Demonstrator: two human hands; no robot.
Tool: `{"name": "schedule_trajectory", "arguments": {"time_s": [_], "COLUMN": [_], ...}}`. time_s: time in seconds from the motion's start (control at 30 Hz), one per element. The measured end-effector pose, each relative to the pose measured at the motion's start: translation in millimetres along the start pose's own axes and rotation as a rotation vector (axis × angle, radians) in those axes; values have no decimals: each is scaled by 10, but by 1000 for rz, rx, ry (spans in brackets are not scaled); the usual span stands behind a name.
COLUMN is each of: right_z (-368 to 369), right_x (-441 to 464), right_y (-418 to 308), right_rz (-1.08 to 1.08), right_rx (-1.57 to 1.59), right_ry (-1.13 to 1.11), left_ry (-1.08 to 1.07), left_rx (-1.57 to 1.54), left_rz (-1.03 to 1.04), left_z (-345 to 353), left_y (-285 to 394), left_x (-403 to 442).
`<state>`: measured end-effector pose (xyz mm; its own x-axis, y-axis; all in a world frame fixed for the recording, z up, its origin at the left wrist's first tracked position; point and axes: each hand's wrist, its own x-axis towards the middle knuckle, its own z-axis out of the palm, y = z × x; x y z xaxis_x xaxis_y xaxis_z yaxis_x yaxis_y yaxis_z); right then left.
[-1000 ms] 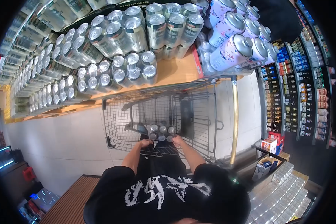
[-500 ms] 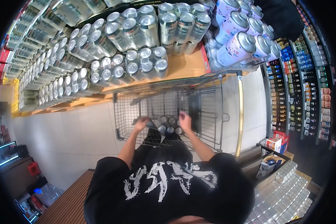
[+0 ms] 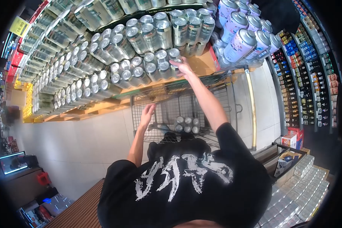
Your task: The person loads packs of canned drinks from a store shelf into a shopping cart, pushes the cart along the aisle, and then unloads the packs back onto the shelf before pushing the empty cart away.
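Note:
My right hand point(image 3: 182, 66) reaches to the near row of the can display and touches the right end of a shrink-wrapped can pack point(image 3: 162, 65), its fingers over the end can. Over the left side of the wire shopping cart point(image 3: 216, 102) hangs my left hand point(image 3: 148, 113), fingers apart and holding nothing. Inside the cart lies a six-can pack point(image 3: 187, 124), lids up, between my arms and close to my body.
White floral bottles point(image 3: 240, 45) are stacked right of the cans. The cart's gold handle point(image 3: 252, 110) stands at the right. Behind it are drink shelves point(image 3: 307, 76) and wrapped packs point(image 3: 300, 190). A slatted wooden surface point(image 3: 79, 207) is at lower left.
My right hand has let go of the pack in the cart and moved up to the displayed cans. My left hand has also left that pack and risen slightly. The view has shifted.

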<state>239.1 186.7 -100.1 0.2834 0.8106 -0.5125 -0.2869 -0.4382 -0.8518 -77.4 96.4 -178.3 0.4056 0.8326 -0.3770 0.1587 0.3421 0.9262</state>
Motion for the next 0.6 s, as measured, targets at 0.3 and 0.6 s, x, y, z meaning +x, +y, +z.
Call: {"name": "schedule_trajectory", "arguments": {"time_s": [0.3,0.6], "right_z": [-162,-105], "right_x": [-254,-783], "right_y": [304,930], "right_rz": [-55,-289], "right_rx": [175,188], "right_ry": [-68,-21], "left_ry": [-31,128], "left_rx": [-74,73], "left_rz": [21,116], "left_z": [-142,-26], "left_y": [355,743], "left_x": [72,752]}}
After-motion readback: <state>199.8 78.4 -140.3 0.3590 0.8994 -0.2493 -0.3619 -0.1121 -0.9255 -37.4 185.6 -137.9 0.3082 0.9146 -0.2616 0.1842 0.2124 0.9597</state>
